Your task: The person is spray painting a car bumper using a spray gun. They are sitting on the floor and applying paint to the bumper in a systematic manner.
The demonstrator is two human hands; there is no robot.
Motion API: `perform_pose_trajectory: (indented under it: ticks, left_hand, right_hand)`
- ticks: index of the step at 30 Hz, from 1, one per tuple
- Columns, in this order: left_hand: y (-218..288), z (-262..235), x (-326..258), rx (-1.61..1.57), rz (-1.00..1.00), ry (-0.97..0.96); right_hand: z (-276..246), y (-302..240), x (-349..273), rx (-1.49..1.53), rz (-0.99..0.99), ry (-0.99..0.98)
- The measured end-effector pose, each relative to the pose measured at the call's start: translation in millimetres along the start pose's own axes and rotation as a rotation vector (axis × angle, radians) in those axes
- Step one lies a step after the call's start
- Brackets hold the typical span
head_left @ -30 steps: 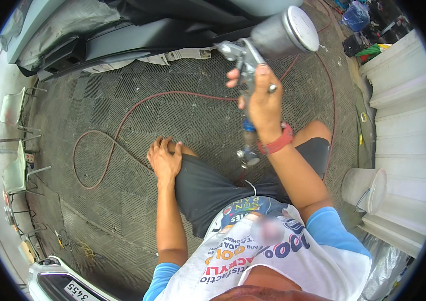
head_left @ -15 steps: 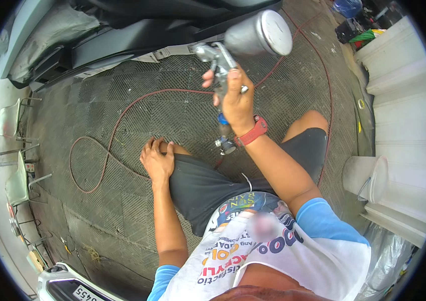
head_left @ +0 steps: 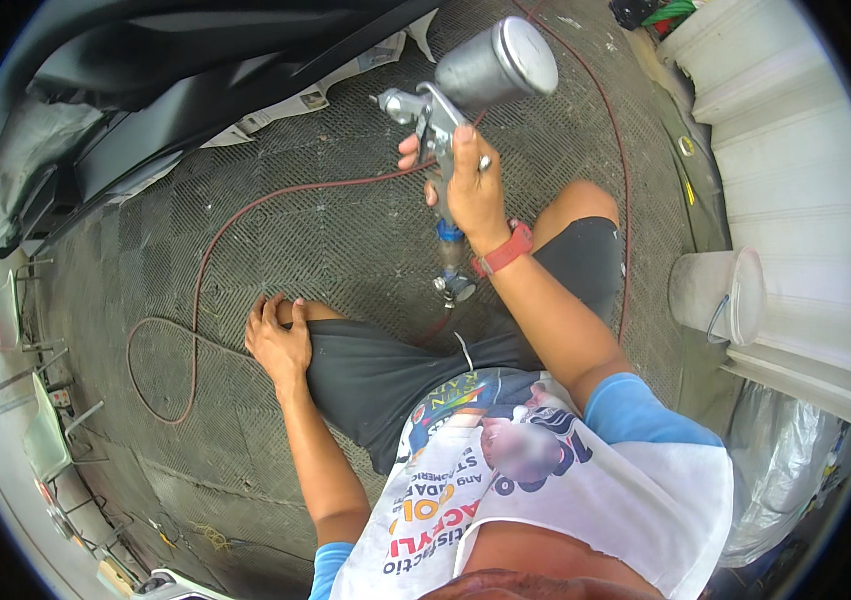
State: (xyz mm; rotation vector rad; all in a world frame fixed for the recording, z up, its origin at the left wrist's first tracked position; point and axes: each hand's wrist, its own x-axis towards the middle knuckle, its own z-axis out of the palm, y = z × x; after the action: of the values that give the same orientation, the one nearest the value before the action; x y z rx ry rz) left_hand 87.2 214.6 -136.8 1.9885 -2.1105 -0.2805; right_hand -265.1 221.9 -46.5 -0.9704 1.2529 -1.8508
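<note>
My right hand [head_left: 467, 187] is wrapped round the handle of a silver spray gun [head_left: 440, 125], and a red watch sits on that wrist. A round metal paint cup [head_left: 498, 66] tops the gun, tilted to the right. The nozzle points left, toward a dark car bumper or body panel [head_left: 245, 70]. Below the grip are a blue band and a hose fitting [head_left: 454, 288]. A red air hose [head_left: 310, 186] runs behind the hand and loops over the floor. My left hand [head_left: 280, 338] rests on my left knee, its fingers spread and holding nothing.
Newspaper sheets [head_left: 295, 104] lie under the panel's edge. On the right, a white bucket [head_left: 715, 295] stands by a corrugated white wall [head_left: 785, 150]. Green chairs [head_left: 43, 430] line the left side. Dark ribbed matting [head_left: 235, 265] covers the floor. Clear plastic sheeting [head_left: 777, 470] lies at lower right.
The view has turned, so the panel shows larger and the bucket sits slightly further left. The spray gun stays in my right hand, its nozzle aimed left; my left hand remains on the knee.
</note>
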Motion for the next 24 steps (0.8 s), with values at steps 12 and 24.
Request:
perform_pose_trajectory:
  ticks: [12, 24]
  left_hand:
    - [8, -8, -3, 0.035, -0.011, -0.038]
    - [20, -8, -3, 0.052, -0.012, -0.038]
  right_hand:
    - [-108, -48, 158, -0.312, -0.063, 0.409]
    - [-103, -62, 213, -0.386, 0.034, 0.338]
